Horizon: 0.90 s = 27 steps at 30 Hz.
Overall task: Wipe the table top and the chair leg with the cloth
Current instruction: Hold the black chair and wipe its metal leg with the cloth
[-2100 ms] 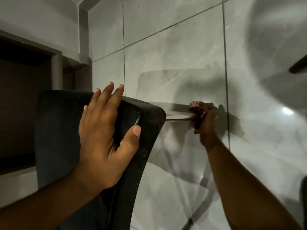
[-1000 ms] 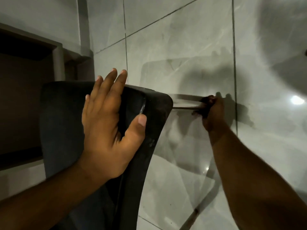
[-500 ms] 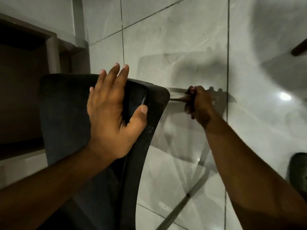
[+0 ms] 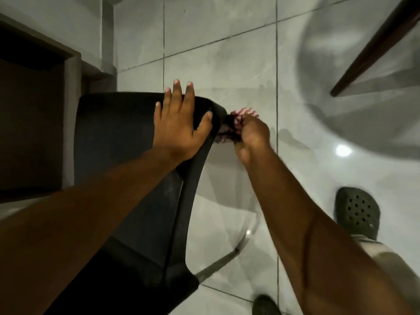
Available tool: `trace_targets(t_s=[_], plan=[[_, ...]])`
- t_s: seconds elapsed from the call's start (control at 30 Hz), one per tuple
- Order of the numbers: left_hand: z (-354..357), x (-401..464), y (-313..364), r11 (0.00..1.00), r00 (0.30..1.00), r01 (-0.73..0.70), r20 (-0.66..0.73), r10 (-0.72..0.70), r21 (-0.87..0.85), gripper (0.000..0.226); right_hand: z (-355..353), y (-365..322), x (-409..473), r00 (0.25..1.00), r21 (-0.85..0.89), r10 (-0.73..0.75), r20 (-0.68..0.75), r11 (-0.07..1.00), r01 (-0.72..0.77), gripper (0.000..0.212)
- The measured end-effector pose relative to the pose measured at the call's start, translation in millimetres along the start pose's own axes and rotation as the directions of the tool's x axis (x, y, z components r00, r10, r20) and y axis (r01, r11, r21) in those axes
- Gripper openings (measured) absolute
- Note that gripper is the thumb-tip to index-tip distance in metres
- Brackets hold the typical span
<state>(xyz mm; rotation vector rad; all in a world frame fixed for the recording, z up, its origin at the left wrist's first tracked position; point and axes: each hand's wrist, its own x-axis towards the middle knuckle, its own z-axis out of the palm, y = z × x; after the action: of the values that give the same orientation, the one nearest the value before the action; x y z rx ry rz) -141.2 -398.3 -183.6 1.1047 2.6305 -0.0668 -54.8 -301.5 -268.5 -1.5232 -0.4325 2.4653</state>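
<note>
The red-and-white cloth (image 4: 238, 125) sits bunched just beside the black chair's (image 4: 127, 155) upper right corner, clenched in the right hand (image 4: 251, 137); the left hand (image 4: 179, 123) lies flat, fingers spread, on the chair, above the grey tiled floor (image 4: 227, 64)

Bare forearms (image 4: 295, 214), no sleeves. Dark perforated clog (image 4: 357, 211) on one foot, second dark shoe (image 4: 264, 305) below, light grey trouser leg (image 4: 384, 255).

You look down on a glossy grey tiled floor (image 4: 227, 64) with dark grout lines. A bright light reflection (image 4: 343, 150) shines at right; a dark doorway (image 4: 29, 123) sits left.
</note>
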Motion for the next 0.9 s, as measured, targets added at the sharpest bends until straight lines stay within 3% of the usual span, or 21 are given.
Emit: trace_targets(t_s=[0.1, 0.2, 0.33, 0.5, 0.57, 0.67, 0.9], plan=[[5, -48, 1, 0.994, 0.996, -0.086, 0.035, 0.084, 0.067, 0.085, -51, 19, -54, 0.977, 0.033, -0.124, 0.175, 0.992, 0.120, 0.023], [26, -139, -16, 0.999, 0.992, -0.034, 0.121, 0.030, 0.029, 0.094, -109, 72, -105, 0.970, 0.005, -0.142, 0.199, 0.990, 0.144, 0.018], [47, -217, -39, 0.982, 0.976, -0.061, 0.216, 0.022, 0.179, 0.097, -160, 163, -154, 0.997, 0.007, 0.052, 0.060, 0.999, -0.052, 0.024], [60, -236, -63, 0.988, 0.971, -0.151, 0.194, 0.141, 0.037, 0.094, -183, 251, -181, 0.963, 0.044, 0.269, -0.018, 0.963, -0.268, 0.031], [60, -232, -73, 0.995, 0.986, -0.099, 0.133, 0.101, -0.024, 0.096, -178, 272, -185, 0.940, 0.039, 0.342, -0.020, 0.939, -0.341, 0.041], [60, -225, -79, 0.999, 0.994, 0.034, 0.106, -0.030, -0.034, 0.096, -161, 287, -185, 0.922, 0.071, 0.387, -0.025, 0.921, -0.384, 0.046], [73, -230, -77, 0.998, 0.997, 0.051, 0.052, -0.049, -0.035, 0.090, -153, 303, -175, 0.885, 0.166, 0.459, -0.070, 0.881, -0.444, 0.031]])
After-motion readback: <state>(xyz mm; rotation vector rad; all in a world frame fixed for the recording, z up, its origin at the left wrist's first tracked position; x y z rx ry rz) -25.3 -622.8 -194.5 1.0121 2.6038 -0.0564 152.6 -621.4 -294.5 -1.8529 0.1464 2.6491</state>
